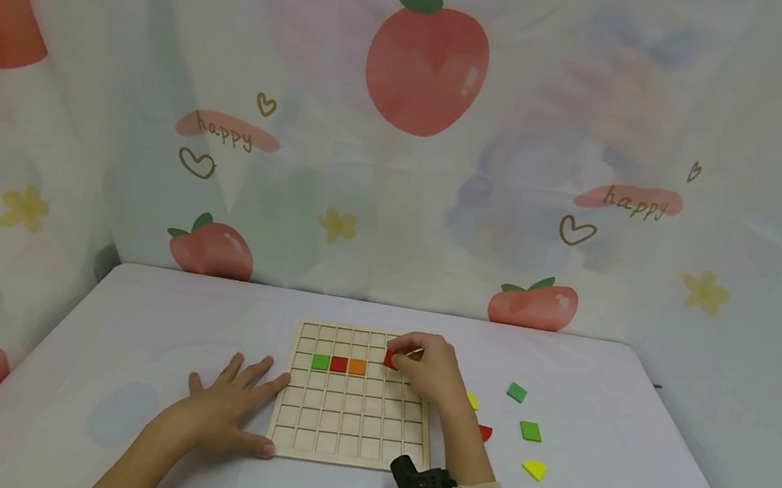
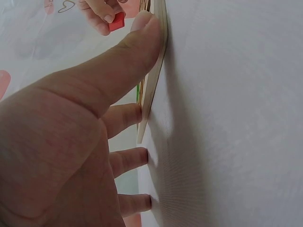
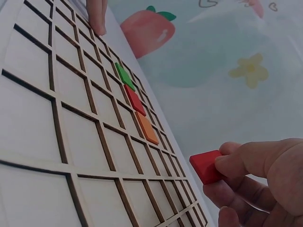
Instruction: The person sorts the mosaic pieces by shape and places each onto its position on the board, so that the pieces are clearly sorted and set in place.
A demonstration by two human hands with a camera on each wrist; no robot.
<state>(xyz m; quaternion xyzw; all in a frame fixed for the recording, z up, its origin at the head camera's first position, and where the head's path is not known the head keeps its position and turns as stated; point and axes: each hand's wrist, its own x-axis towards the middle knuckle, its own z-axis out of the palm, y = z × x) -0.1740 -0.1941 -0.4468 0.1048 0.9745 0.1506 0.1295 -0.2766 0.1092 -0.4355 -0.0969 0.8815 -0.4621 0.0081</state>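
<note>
A wooden grid board (image 1: pixel 309 417) lies on the white table, with a green tile (image 1: pixel 320 362), a red tile (image 1: pixel 338 364) and an orange tile (image 1: pixel 357 367) side by side in one row. My right hand (image 1: pixel 429 368) pinches another red square tile (image 3: pixel 206 166) between thumb and fingers, above the board's far right part. In the right wrist view that tile is raised off the grid. My left hand (image 1: pixel 231 401) is spread at the board's left side. Its thumb (image 2: pixel 147 33) touches the near left corner, and other fingertips rest on the cloth.
Right of the board lie two green tiles (image 1: pixel 516 392), a yellow piece (image 1: pixel 534 469), a red piece (image 1: pixel 485 433) and another yellow piece (image 1: pixel 473 401), the last two partly hidden by the right forearm. A printed cloth (image 1: pixel 380 217) hangs behind the table.
</note>
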